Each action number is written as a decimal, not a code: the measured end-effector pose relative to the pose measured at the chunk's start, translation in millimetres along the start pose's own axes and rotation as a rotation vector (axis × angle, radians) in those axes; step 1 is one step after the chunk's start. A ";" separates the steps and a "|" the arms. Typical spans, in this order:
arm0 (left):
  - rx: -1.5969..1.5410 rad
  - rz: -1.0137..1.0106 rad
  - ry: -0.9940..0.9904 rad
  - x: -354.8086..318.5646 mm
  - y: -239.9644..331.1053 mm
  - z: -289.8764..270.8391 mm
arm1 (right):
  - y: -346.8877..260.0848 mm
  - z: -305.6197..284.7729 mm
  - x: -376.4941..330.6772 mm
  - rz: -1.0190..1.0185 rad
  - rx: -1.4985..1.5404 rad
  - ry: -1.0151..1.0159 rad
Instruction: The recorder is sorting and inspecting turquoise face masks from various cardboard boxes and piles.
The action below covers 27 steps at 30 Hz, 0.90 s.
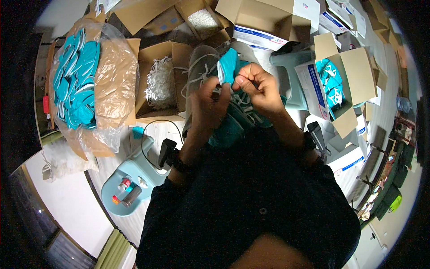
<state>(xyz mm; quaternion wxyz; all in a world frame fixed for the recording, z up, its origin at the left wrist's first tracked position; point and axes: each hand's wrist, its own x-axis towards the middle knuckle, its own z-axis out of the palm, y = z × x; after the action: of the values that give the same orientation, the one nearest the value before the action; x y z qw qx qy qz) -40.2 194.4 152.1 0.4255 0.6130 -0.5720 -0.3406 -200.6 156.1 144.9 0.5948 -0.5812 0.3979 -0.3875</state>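
Observation:
A teal face mask (228,62) with a white lining is held up between my two hands, over my lap. My left hand (210,99) pinches its lower edge, while my right hand (260,86) has thumb and fingers closed on its right side. Finished-looking teal masks with white ear loops (246,110) lie heaped in my lap below the hands. White loops (204,71) drape over grey cloth just beyond my left hand. Whether a loop sits in my fingers is too small to make out.
Left stands a plastic-lined box of teal mask pieces (78,85). Beside it, a carton holds white loops (160,85). On the right, a carton (354,76) contains looped masks. A light-blue stool (109,193) carries a bottle (124,184); open cartons (262,20) stand ahead.

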 end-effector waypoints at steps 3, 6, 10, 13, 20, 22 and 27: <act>0.028 -0.030 -0.041 0.7 10.8 -2.4 | 2.2 3.2 0.1 0.008 0.087 0.019; 0.048 -0.065 -0.074 -3.0 16.6 -4.6 | 8.0 2.9 -0.4 0.012 0.133 -0.011; 0.127 0.098 -0.026 -3.7 6.4 -1.2 | 18.9 -0.2 0.8 0.073 0.237 -0.075; 0.160 0.066 -0.045 -3.6 6.2 -2.9 | 24.3 2.0 0.6 0.020 0.177 -0.041; 0.260 0.176 -0.105 -4.9 -1.4 -1.6 | 28.0 2.6 0.7 0.002 0.210 -0.068; 0.233 0.101 -0.137 -5.6 -1.6 -2.6 | 23.7 -2.2 0.9 0.055 0.207 -0.111; 0.160 -0.016 -0.172 -1.8 -7.3 -9.2 | 19.8 -9.8 6.2 0.033 0.122 -0.167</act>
<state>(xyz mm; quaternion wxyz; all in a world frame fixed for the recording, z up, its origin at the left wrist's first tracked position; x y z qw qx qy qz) -29.1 197.3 149.1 0.3218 0.6180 -0.6268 -0.3489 -207.2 147.1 124.9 0.6664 -0.5676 0.3321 -0.3513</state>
